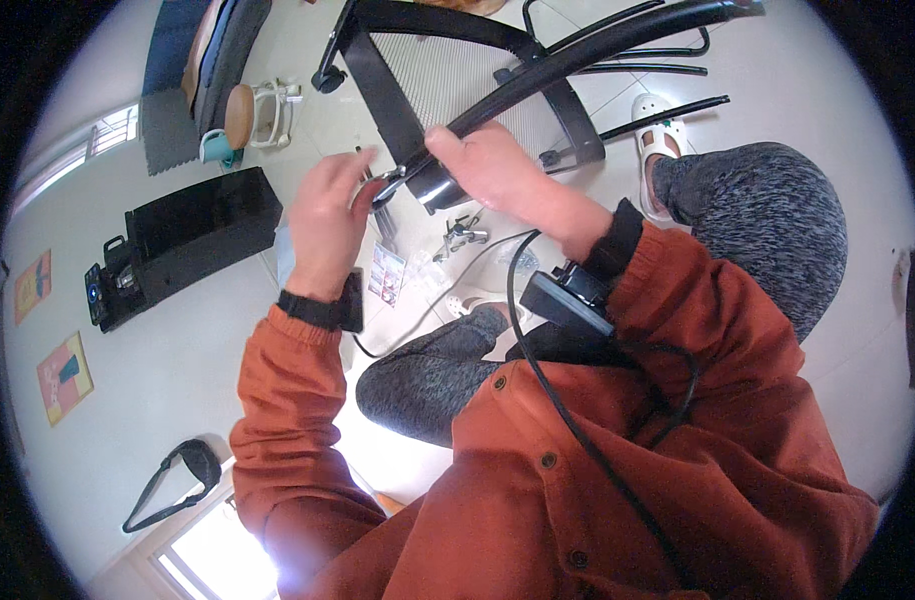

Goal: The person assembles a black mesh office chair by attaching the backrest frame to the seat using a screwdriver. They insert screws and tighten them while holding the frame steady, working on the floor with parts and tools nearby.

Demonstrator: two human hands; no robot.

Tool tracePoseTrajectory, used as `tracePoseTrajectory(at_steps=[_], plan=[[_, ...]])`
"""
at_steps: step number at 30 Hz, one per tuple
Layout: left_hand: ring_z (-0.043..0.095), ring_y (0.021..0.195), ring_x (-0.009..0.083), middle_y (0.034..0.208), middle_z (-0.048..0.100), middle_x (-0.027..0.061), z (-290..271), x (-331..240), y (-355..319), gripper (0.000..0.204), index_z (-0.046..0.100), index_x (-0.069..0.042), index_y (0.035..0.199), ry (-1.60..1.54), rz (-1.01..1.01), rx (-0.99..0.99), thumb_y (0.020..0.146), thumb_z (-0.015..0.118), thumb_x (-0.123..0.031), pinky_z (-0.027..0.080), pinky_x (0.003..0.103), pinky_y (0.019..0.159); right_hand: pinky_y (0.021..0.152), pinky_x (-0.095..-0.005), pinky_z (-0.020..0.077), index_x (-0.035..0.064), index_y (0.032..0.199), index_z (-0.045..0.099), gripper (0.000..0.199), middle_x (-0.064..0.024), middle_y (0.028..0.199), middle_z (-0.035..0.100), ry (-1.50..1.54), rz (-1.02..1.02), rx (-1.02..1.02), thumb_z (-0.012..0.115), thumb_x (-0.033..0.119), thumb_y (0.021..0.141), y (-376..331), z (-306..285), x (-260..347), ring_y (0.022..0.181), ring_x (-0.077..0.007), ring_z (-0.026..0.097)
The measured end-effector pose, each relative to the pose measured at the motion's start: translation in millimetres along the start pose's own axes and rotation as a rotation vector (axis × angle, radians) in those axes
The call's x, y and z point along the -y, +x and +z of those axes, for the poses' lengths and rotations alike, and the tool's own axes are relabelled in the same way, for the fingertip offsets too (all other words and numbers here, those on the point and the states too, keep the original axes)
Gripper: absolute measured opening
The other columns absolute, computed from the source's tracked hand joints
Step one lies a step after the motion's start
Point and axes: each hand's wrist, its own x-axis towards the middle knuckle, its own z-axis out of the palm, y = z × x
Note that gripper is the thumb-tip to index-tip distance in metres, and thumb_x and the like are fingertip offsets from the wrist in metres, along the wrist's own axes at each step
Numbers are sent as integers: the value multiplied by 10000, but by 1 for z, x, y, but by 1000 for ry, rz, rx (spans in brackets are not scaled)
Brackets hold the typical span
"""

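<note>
Across the upper middle runs a long, slightly curved black bar, its near end pointing down toward my left hand. My right hand is closed around the bar near that end, thumb lying along it. To the left, my left hand is raised beside the bar's end, fingers bent around a small shiny metal piece. I cannot tell its kind, or whether it touches the bar. Directly behind the bar is a black chair-like frame with a pale ribbed panel.
A dark metal part and a printed sheet lie on the tiled floor below my hands. Black cables hang across my front. A glossy black cabinet stands left, near a white stool-like frame and a blue cup.
</note>
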Motion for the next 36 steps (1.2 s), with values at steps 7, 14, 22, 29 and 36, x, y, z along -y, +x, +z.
tracePoseTrajectory(at_steps=[7, 14, 22, 29, 36], plan=[[325, 469, 21, 636, 464, -45, -5, -19, -19, 376, 594, -28, 881, -1180, -1133, 299, 900, 510, -394, 230, 165, 405, 633, -413, 482, 35, 880, 512, 164, -162, 707, 602, 20, 4, -7, 429, 158, 811, 0, 5, 2, 711, -328, 609], [306, 464, 19, 613, 441, -54, 0, -15, 1, 226, 547, -58, 757, -1485, -1237, 321, 870, 583, -250, 222, 177, 398, 594, -418, 485, 26, 880, 515, 150, -166, 670, 597, -145, -179, -64, 482, 115, 764, 2, 11, -10, 663, -319, 613], [392, 517, 40, 634, 480, -33, 4, -21, 11, 117, 529, -56, 787, -1008, -816, 331, 872, 545, -135, 314, 183, 458, 654, -411, 474, 29, 816, 559, 283, -191, 734, 609, 183, 100, -18, 349, 215, 851, 2, 5, -4, 719, -347, 595], [488, 570, 62, 642, 540, 7, 6, -21, 14, 93, 531, 0, 848, -642, -433, 298, 876, 519, -88, 414, 220, 530, 680, -411, 464, 14, 774, 573, 341, -206, 755, 605, 226, 113, -66, 364, 274, 849, 3, 4, 0, 744, -360, 585], [546, 616, 91, 737, 593, 61, 6, -16, 14, 117, 552, -3, 928, -506, -319, 301, 826, 574, -57, 451, 239, 563, 667, -427, 476, 23, 852, 544, 230, -184, 728, 599, 110, 5, -4, 395, 198, 836, 4, 0, -4, 720, -357, 598]])
